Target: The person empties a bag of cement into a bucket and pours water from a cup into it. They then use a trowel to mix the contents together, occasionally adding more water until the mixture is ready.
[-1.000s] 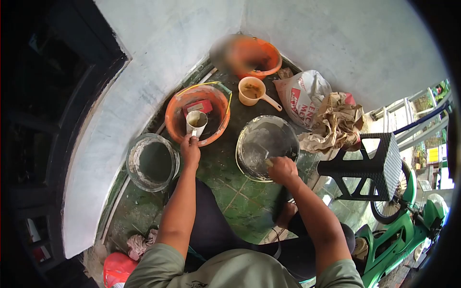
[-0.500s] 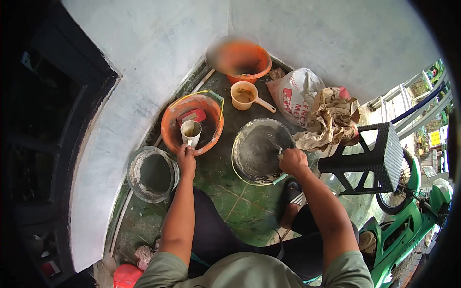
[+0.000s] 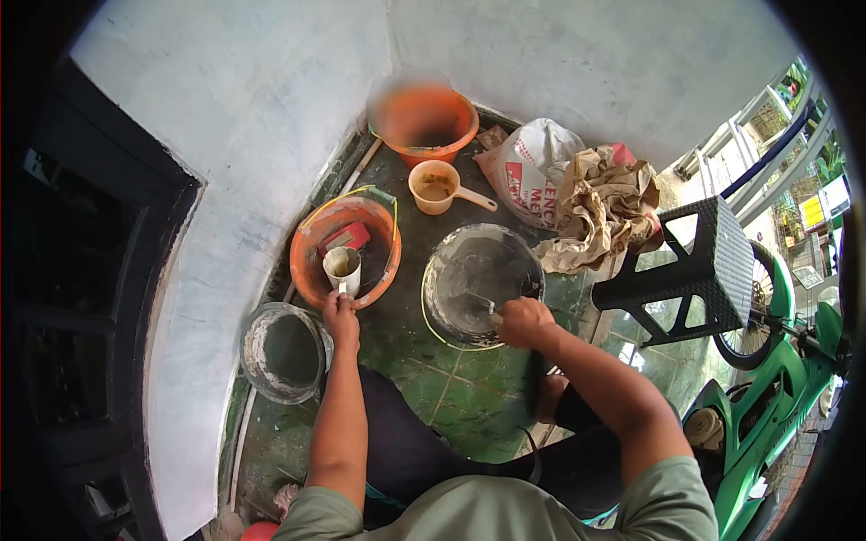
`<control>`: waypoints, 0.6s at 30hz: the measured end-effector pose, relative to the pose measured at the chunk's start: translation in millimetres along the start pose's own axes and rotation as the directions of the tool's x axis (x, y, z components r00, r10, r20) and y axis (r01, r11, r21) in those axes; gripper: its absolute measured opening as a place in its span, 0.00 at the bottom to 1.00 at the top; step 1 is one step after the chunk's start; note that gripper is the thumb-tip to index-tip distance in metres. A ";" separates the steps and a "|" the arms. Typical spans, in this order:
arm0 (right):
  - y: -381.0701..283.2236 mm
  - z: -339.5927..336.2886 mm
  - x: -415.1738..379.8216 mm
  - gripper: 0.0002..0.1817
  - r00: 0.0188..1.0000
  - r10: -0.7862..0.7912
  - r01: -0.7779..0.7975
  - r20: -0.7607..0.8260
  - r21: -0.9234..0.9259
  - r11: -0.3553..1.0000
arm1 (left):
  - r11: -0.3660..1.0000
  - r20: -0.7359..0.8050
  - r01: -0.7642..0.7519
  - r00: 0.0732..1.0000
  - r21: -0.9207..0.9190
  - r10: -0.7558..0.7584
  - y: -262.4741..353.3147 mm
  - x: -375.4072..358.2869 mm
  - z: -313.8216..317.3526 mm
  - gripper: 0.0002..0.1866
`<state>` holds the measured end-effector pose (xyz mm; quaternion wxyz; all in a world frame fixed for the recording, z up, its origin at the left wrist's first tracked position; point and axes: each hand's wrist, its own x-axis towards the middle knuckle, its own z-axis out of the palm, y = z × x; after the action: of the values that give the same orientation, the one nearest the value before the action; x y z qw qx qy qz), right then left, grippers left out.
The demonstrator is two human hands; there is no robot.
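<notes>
My left hand (image 3: pixel 342 323) is closed round the handle of a white plastic cup (image 3: pixel 343 263). That cup is at the near side of an orange bucket (image 3: pixel 302 245), which also holds a red object (image 3: pixel 356 235). A trowel (image 3: pixel 481 298) is gripped in my right hand (image 3: pixel 526 323), its metal shank reaching into a dark mortar bucket (image 3: pixel 431 279). Grey mix (image 3: pixel 474 261) coats the bucket's inside. The trowel's blade is hard to make out against it. My right hand sits over the bucket's near right rim.
A bucket of grey liquid (image 3: pixel 290 347) stands at left. Behind are a peach dipper (image 3: pixel 433 187), another orange bucket (image 3: pixel 465 117), a white sack (image 3: pixel 532 171) and crumpled brown paper (image 3: pixel 600 212). A black stool (image 3: pixel 722 261) and green motorbike (image 3: pixel 767 406) are at right.
My right hand has moved the trowel left and toward me over the dark bucket. My left hand keeps the cup at the orange bucket. The whole view has shifted slightly.
</notes>
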<state>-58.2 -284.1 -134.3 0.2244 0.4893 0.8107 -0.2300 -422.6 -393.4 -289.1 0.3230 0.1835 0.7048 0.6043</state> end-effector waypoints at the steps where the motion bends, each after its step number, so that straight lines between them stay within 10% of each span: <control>1: 5.8 -4.3 -1.3 0.15 1.000 0.008 -0.007 0.028 -0.039 0.999 | 1.000 -0.006 0.002 1.000 0.001 -0.002 2.1 -1.4 0.4 0.12; 18: 10.3 4.7 25.5 0.13 0.985 0.045 -0.036 -0.166 0.057 0.998 | 1.000 0.015 -0.024 1.000 0.011 0.024 -1.6 0.4 -2.4 0.12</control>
<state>-59.1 -265.0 -154.6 0.1470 0.5291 0.8101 -0.2054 -424.3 -395.2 -290.6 0.3200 0.1982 0.7035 0.6029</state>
